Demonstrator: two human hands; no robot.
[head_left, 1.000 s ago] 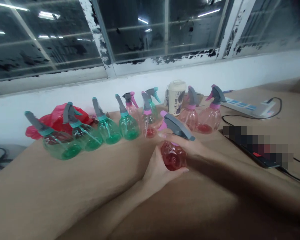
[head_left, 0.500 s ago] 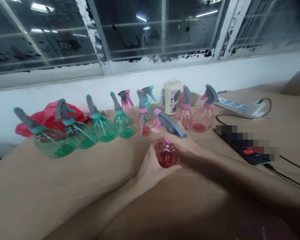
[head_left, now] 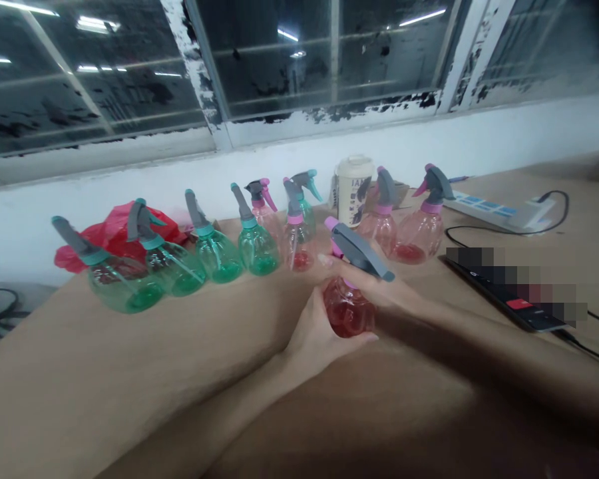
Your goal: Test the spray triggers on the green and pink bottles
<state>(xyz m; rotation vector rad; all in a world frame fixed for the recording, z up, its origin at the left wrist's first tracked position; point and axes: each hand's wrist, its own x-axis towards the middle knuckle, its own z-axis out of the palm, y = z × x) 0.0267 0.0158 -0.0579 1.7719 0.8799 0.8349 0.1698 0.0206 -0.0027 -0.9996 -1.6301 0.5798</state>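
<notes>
A small pink spray bottle (head_left: 348,309) with a grey and pink trigger head (head_left: 359,251) stands on the brown table (head_left: 180,372) in front of me. My left hand (head_left: 315,336) wraps round the bottle's round body from below. My right hand (head_left: 379,283) grips the neck just under the trigger head, fingers closed round it. Behind stands a row of green spray bottles (head_left: 214,249) on the left and pink spray bottles (head_left: 419,229) on the right.
A white paper cup (head_left: 353,189) stands among the bottles near the wall. A red plastic bag (head_left: 107,233) lies at the back left. A power strip (head_left: 499,213) with a black cable and a phone (head_left: 509,303) lie on the right.
The view has shifted slightly; both hands keep their hold on the pink bottle in about the same place.
</notes>
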